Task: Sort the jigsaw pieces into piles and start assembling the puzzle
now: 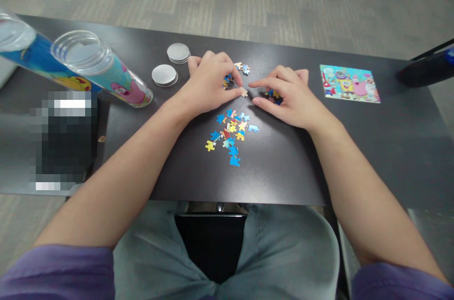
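a lone puzzle piece (244, 92) lies on the desk (283, 167) between both hands, left hand (209, 83) touching it, curled over pieces; right hand (289, 94) just beside, likewise cupped, forefinger pointing at it.

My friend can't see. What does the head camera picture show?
Two bare hands rest on a dark table, the left hand and right hand meeting at one small puzzle piece. A pile of loose pieces lies nearer the person. Two clear tubes, two round lids and a cartoon picture lie around.
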Motion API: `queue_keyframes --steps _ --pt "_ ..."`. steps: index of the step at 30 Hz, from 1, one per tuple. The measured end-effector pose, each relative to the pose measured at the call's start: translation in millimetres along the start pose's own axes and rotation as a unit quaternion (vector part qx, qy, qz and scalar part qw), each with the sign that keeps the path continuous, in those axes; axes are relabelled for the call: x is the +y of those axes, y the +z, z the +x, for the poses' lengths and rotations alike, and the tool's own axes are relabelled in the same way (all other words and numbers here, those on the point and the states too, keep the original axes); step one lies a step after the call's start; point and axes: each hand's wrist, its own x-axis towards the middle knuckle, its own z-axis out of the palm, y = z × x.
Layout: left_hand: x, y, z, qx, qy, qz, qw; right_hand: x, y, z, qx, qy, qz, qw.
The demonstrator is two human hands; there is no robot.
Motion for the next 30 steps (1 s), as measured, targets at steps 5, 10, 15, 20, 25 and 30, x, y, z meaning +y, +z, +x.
queue_keyframes --steps 5,10,15,20,25,30 --pt "2 -3.3 1 -0.024 0.019 -0.021 0.999 0 2 0 0.029 -0.014 0.019 0.999" --pt "-5 -21.6 3 0.005 -0.013 -0.032 0.999 -2 0 0 0.010 -0.023 0.023 0.999" --pt "-27 -39.2 5 0.026 -0.049 -0.035 0.998 -6 -5 -2 -0.011 -0.036 -0.003 0.999" --pt "-46 -38.7 5 0.003 -0.042 -0.055 0.998 -12 -7 -4 -0.028 -0.076 0.007 0.997" --pt "-59 -38.7 6 0.001 -0.041 -0.013 0.999 -16 -7 -4 -0.064 -0.106 0.037 0.992" --pt "-64 -43.5 3 -0.010 -0.039 -0.030 0.999 -13 -5 -4 -0.065 -0.119 0.052 0.989"
